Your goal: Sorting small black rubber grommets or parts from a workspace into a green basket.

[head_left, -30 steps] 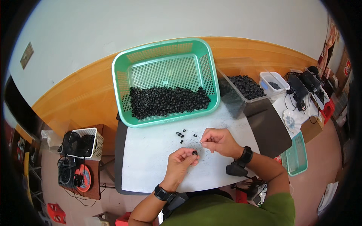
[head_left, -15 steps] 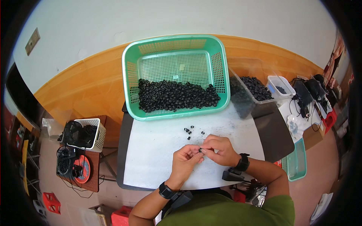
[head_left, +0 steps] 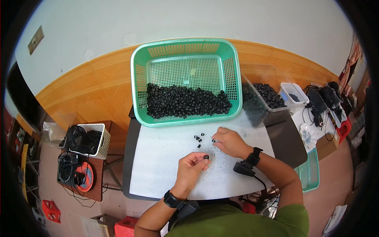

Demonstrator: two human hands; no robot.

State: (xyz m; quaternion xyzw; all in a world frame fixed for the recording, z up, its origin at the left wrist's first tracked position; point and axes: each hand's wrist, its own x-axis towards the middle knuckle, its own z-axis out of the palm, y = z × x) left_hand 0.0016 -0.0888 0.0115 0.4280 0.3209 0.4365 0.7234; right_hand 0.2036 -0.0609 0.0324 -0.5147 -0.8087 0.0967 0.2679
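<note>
My left hand (head_left: 188, 170) is closed, pinching a small black ring-shaped plastic part (head_left: 206, 157) between thumb and forefinger above the white table mat (head_left: 158, 166). My right hand (head_left: 232, 143) reaches farther forward, its fingers drawn together on a small black piece (head_left: 213, 140) at the mat's surface. Several similar tiny black pieces (head_left: 199, 140) lie loose just to its left. Beyond them stands a green mesh basket (head_left: 184, 121), its lower part heaped with black ring-shaped parts (head_left: 185, 102).
Right of the basket, a clear plastic bin (head_left: 252, 106) holds more black parts, beside a small white tub (head_left: 294, 87). At left, a side table carries a white basket (head_left: 104, 144) and a red dish (head_left: 90, 177). A red stool (head_left: 51, 210) stands on the floor.
My hands have come apart. The right one moved forward to the loose piece on the mat, while the left keeps the ring-shaped part and stays nearly in place.
</note>
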